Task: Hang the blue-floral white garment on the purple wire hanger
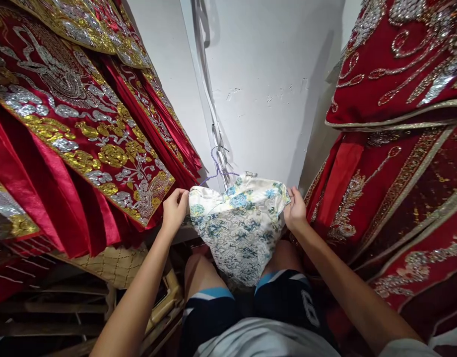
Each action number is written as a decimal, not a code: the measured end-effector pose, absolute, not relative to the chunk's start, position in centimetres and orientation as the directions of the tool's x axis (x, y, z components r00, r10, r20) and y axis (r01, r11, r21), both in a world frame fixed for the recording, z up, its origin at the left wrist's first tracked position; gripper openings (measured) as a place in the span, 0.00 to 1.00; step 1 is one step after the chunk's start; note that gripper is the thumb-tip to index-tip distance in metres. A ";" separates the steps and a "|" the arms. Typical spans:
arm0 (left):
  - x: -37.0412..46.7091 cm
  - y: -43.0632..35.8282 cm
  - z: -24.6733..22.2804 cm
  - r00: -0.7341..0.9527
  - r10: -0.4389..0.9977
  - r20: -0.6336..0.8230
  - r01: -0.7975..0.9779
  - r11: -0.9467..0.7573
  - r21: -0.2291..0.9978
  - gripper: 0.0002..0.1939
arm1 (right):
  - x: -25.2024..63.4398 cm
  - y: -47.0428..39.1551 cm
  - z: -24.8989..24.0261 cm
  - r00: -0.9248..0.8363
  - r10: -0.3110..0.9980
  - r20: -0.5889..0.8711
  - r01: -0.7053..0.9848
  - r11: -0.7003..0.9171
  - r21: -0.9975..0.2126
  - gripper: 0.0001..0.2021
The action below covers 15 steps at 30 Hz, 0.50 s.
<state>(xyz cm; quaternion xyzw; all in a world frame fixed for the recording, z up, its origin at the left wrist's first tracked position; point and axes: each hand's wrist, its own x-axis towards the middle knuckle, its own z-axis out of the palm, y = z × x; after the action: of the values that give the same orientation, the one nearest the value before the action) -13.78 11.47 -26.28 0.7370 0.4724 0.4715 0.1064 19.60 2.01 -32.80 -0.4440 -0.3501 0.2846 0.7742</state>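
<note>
A pale garment with blue flowers and a lace-like pattern hangs spread in front of my knees, its lower part dropping between my thighs. My left hand pinches its upper left edge between thumb and fingers. At the upper right edge, my right hand grips the cloth the same way. A purple wire hanger rises from the garment's top; its lower part is hidden by the fabric. The hanger's hook is close to white cords on the wall.
Red embroidered costumes with gold and silver sequins hang on the left. More beaded red garments hang close on the right. A white wall stands ahead. Bamboo-like furniture is at the lower left.
</note>
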 end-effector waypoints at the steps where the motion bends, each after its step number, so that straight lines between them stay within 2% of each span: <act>1: -13.5 11.3 -26.1 0.094 0.787 0.609 0.593 -0.536 0.601 0.16 | 20.0 1.9 -32.4 0.626 0.732 0.269 -0.152 0.453 -0.878 0.21; 5: -11.9 11.0 -24.6 0.087 0.769 0.633 0.556 -0.565 0.610 0.18 | 20.9 2.2 -29.0 0.599 0.746 0.290 -0.205 0.492 -0.846 0.19; 9: -11.7 11.7 -23.6 0.092 0.779 0.621 0.638 -0.525 0.564 0.18 | 19.2 2.7 -25.2 0.614 0.717 0.330 -0.177 0.533 -0.827 0.20; 11: -12.4 12.1 -24.2 0.057 0.790 0.611 0.656 -0.491 0.573 0.18 | 17.4 1.6 -24.1 0.555 0.757 0.343 -0.150 0.497 -0.855 0.22; 13: -13.2 12.5 -25.5 0.033 0.808 0.588 0.637 -0.470 0.610 0.17 | 15.5 -0.8 -23.6 0.383 0.851 0.359 -0.125 0.432 -0.893 0.23; 15: -13.7 12.6 -27.3 0.023 0.816 0.578 0.586 -0.479 0.654 0.17 | 14.0 -3.5 -23.4 -0.050 0.919 0.392 -0.082 0.387 -0.918 0.23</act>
<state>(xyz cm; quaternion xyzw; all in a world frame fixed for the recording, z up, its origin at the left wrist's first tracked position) -13.72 12.61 -27.30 0.7054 0.4968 0.4918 0.1170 14.01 -3.46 -23.43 -0.3561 -0.5874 0.4239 0.5903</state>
